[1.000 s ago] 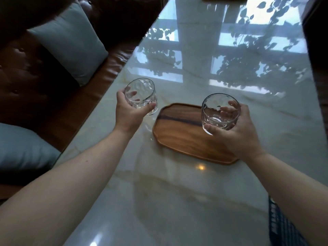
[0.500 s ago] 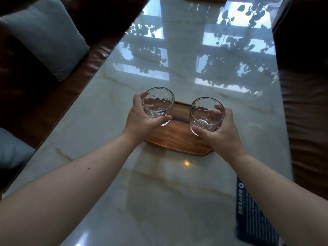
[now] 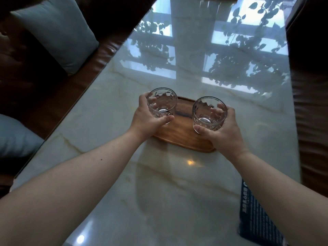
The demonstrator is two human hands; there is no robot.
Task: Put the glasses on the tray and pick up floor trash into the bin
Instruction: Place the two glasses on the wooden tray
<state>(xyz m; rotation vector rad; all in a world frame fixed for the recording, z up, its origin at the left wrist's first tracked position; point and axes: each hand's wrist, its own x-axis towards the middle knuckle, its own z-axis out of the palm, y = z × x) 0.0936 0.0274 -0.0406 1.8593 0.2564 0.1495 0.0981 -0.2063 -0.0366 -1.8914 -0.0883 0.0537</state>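
Left hand (image 3: 147, 119): grip clamped on the left glass (image 3: 162, 103), upright, over the tray's left end. Right hand (image 3: 224, 132): grip clamped on the right glass (image 3: 209, 113), upright, over its right end. Wooden tray (image 3: 182, 134): mid-tabletop (image 3: 159, 192). Dark printed booklet (image 3: 257, 215): near right corner. Contact between glasses and tray cannot be told.

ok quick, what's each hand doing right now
Left hand: closed around a clear faceted glass tumbler, over the oval wooden tray.
Right hand: closed around a second clear glass tumbler, over the same tray.
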